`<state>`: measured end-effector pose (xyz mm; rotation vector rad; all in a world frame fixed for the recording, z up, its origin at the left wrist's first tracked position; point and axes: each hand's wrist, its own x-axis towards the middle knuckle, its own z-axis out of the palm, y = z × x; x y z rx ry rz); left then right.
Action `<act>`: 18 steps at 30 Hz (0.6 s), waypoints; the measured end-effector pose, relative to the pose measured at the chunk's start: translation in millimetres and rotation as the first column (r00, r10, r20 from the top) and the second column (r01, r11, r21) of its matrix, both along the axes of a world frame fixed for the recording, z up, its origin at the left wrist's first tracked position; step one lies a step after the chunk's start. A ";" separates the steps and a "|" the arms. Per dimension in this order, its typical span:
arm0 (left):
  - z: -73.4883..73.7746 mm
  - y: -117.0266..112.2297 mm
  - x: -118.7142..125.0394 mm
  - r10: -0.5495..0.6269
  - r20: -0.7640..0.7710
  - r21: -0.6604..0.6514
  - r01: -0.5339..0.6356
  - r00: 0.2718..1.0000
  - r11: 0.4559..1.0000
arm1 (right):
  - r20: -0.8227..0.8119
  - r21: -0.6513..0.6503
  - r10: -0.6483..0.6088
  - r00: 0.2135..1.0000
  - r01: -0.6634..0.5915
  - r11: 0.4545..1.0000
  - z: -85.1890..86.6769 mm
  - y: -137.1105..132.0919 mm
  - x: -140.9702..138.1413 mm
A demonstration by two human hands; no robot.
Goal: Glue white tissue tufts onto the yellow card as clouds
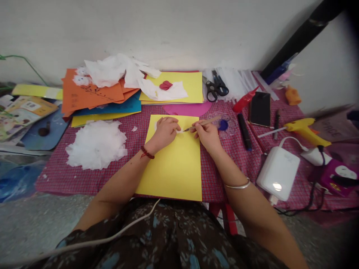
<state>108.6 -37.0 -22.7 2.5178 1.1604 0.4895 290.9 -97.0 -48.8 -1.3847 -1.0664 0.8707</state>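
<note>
A yellow sheet (174,168) lies in front of me on the checked cloth. My left hand (165,132) rests on its upper part, fingers curled and pressed together on a small white paper piece (179,131); most of that piece is hidden under the fingers. In my right hand (206,134) is a thin wooden-handled paintbrush (210,120), pinched near its front. The dark tip points left and meets the white piece by my left fingertips. Just right of the right hand sits a clear plastic dish with a blue spot (223,125) in it.
White paper pieces (97,145) lie heaped at left, below stacked coloured papers (95,89). Scissors (215,87), a red glue bottle (245,100), a black marker (244,131) and a phone (260,109) lie at right. Further right are a yellow glue gun (307,130) and a white power bank (278,172).
</note>
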 end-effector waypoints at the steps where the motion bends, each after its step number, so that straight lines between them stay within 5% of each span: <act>1: 0.1 -0.2 -0.1 0.004 0.000 0.002 -0.004 1.000 1.000 | 0.008 0.004 0.006 1.000 -0.006 1.000 -1.5 0.5 0.1; 13: 1.4 -2.9 1.2 0.009 -0.003 -0.006 -0.009 1.000 1.000 | 0.041 0.004 0.077 0.996 -0.077 0.997 2.5 1.1 -4.2; 18: 6.1 -7.0 0.6 -0.044 -0.044 -0.029 0.042 0.998 0.999 | 0.003 -0.011 0.012 1.000 -0.012 1.000 8.9 -3.3 -1.7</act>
